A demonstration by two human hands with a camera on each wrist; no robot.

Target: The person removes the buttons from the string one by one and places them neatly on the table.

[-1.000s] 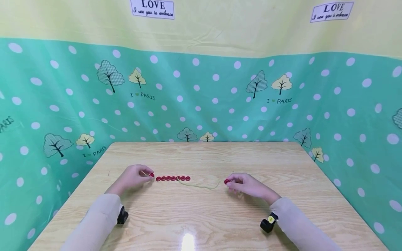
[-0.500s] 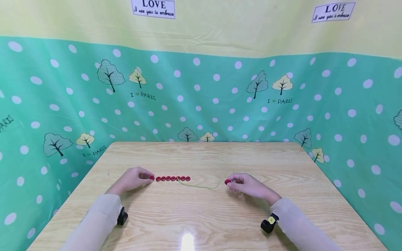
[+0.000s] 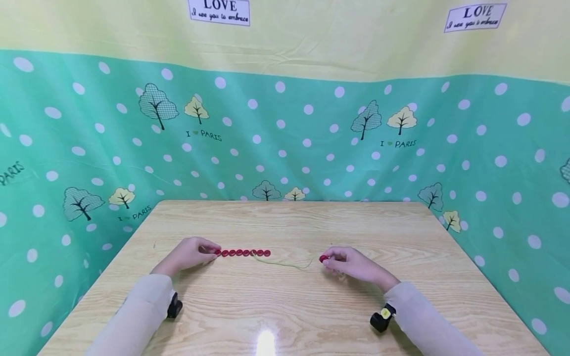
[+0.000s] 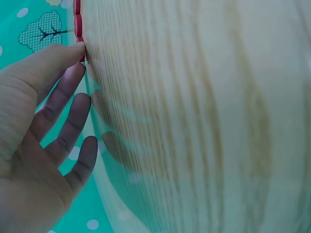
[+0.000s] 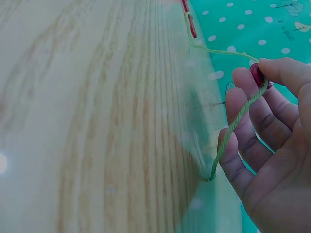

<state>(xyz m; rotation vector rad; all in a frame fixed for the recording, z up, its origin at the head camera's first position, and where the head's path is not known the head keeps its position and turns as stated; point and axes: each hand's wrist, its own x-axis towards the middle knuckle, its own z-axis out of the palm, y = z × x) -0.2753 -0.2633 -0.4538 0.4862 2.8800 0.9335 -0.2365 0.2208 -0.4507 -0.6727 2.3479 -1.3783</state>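
Observation:
A row of several red buttons (image 3: 246, 252) lies on the table, left of its middle. At the row's left end my left hand (image 3: 189, 254) pinches one red button (image 3: 218, 252), which is close against its neighbour; the left wrist view shows the thumb (image 4: 73, 51) over it, with the other fingers spread. My right hand (image 3: 352, 263) pinches a red button (image 5: 257, 74) between thumb and index finger, right of the row. A thin green string (image 5: 238, 116) runs by that button, hangs down across the fingers, and stretches left over the table to the row.
The wooden table (image 3: 285, 316) is backed by a dotted green and yellow curtain (image 3: 285, 123) on three sides. A black wrist camera (image 3: 174, 306) is strapped on the left wrist, another camera (image 3: 380, 321) on the right.
My left hand has lowered its red button to the table and moved it right, up to the end of the row. The right hand stays nearly still with its button.

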